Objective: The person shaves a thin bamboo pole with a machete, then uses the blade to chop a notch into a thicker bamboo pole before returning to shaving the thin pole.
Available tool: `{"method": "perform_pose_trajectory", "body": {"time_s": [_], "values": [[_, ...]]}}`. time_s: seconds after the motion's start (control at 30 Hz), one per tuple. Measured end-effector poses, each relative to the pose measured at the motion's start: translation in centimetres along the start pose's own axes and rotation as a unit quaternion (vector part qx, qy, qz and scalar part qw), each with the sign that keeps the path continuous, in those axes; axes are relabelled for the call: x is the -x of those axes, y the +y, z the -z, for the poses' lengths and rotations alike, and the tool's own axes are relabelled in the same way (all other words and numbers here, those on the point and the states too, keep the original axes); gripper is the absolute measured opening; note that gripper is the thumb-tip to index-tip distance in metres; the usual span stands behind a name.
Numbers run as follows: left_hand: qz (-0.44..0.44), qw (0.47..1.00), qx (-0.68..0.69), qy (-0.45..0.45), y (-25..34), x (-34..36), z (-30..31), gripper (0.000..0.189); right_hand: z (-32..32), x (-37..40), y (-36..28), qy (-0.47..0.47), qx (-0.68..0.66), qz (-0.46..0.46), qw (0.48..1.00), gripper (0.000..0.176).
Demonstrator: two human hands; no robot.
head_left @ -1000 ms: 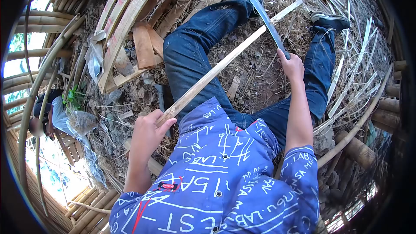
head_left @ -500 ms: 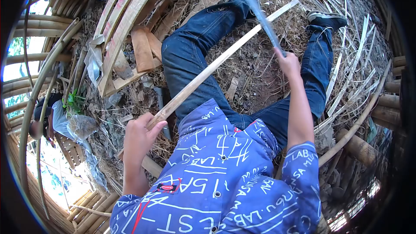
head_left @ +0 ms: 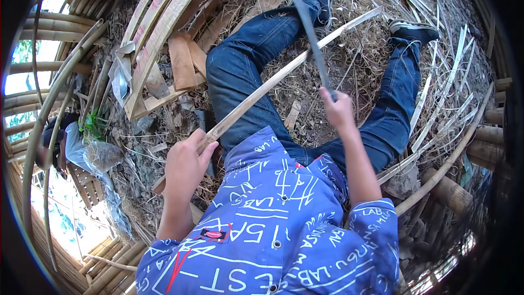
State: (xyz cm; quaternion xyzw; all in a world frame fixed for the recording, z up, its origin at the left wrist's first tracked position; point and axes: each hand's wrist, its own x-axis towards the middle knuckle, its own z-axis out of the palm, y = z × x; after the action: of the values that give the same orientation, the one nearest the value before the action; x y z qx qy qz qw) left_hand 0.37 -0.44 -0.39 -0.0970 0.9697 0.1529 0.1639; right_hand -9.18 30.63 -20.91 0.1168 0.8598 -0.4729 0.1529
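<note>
My left hand is closed around the lower end of a long pale bamboo strip. The strip slants up to the right over my bent leg, and its far end lies above the shavings on the ground. In my right hand is a long machete, gripped by its handle, which the fingers mostly hide. Its narrow grey blade points up and to the left and crosses the strip in this view, a little below the strip's far end.
My legs spread out on ground strewn with shavings. Wide planks lie at upper left, and thin split strips lie along the right. Bamboo poles surround the spot. Another person is at far left.
My right hand has moved left and down toward me with the machete, whose blade now crosses the strip further along it. My left hand and the strip have shifted slightly right.
</note>
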Motion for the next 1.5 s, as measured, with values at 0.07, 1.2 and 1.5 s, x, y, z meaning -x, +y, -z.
{"method": "perform_pose_trajectory", "body": {"time_s": [0.07,1.2,1.5], "values": [[0.001,1.0,0.002,0.004,-0.1,0.4,-0.3,0.028,-1.6,1.9,-2.2,-0.039,-0.032,0.014,0.999,0.055],[0.009,0.998,0.05,-0.02,0.7,-0.4,-3.6,0.019,-5.0,9.1,-10.2,-0.205,0.019,0.157,0.966,0.067],[-0.018,0.999,0.02,-0.018,1.1,-0.6,-4.1,0.023,-3.6,7.0,-10.3,-0.151,0.155,0.215,0.952,0.071]]}}
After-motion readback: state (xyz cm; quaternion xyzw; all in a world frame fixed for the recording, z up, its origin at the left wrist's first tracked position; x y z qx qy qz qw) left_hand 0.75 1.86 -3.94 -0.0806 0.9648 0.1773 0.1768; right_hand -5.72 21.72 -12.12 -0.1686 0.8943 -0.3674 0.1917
